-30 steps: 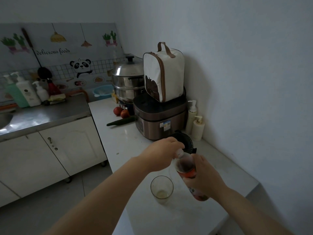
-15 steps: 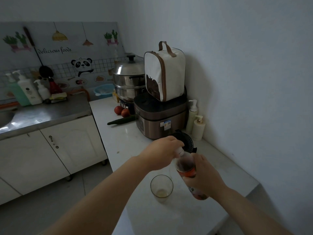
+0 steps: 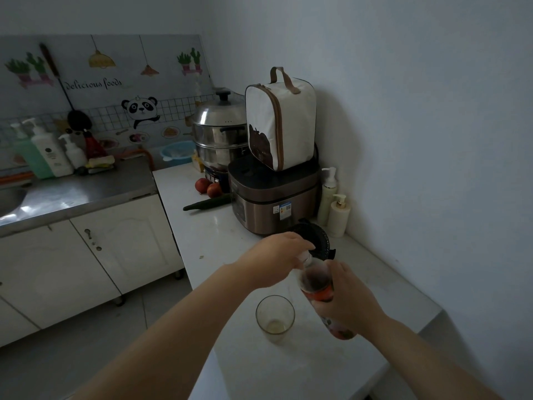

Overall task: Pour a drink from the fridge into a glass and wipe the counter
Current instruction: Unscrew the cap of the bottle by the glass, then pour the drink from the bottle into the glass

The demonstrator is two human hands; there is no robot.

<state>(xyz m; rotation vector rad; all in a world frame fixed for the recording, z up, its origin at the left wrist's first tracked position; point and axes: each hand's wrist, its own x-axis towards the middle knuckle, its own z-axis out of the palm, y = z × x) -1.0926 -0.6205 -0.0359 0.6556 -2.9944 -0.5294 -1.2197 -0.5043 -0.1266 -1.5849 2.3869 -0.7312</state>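
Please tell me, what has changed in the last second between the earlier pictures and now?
Almost nothing changed. The left hand stays closed over the cap of the bottle, and the right hand keeps its grip on the bottle's body; nothing was released. The glass stands in the same place on the counter, still nearly empty. Only the view shifted slightly.

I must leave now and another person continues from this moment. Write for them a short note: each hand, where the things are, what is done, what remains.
Left hand: closed over the cap end of the bottle.
Right hand: gripping the bottle body, tilted above the counter.
Glass: upright on the counter beside the bottle, almost empty, only a pale trace at the bottom.
Done: bottle is out and at the glass.
Left: open the cap if it is not off (hidden by the fingers), pour, wipe the counter.
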